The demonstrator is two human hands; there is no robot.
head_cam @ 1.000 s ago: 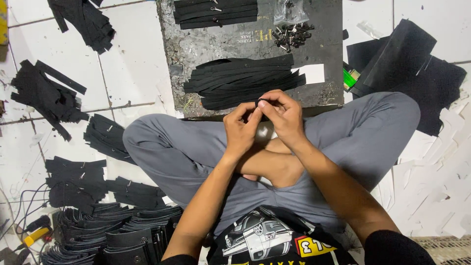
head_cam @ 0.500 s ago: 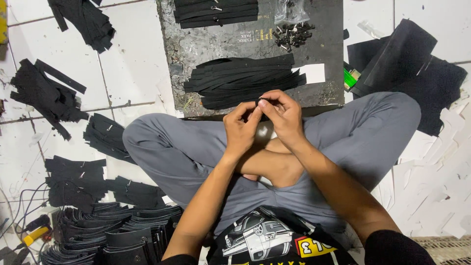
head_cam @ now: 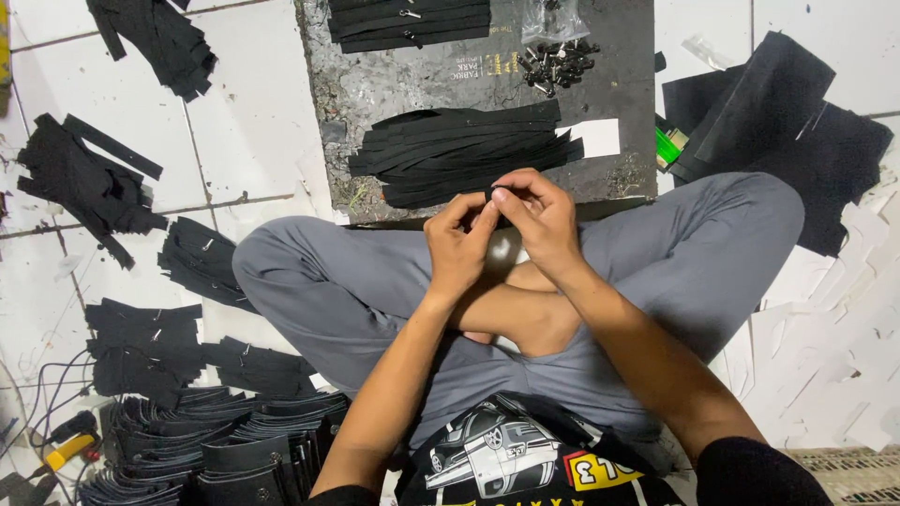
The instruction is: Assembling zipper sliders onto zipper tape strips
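I sit cross-legged on the white tiled floor [head_cam: 253, 112], and my left hand [head_cam: 457, 245] and right hand [head_cam: 536, 217] meet just above my crossed ankles. Both sets of fingertips pinch the same small dark piece [head_cam: 489, 195], which is too tiny and too covered by my fingers to tell apart clearly; it sits between my thumbs and forefingers, at the near edge of the dark work board [head_cam: 375, 84]. Both hands are closed in a fine grip on it, touching each other at the tips.

Compared with a moment earlier, almost nothing has shifted: my hands stay in the same spot over my legs, and the grip looks unchanged. The light patch under my hands still shows between my wrists.

On the board just beyond my hands lies a fanned pile of black strips [head_cam: 459, 155], with a white slip [head_cam: 598, 137] at its right end. Farther up rest a heap of small dark metal parts [head_cam: 560, 62] and a second stack of strips [head_cam: 408, 21]. Bundles of black pieces [head_cam: 141, 342] lie well apart on my left.
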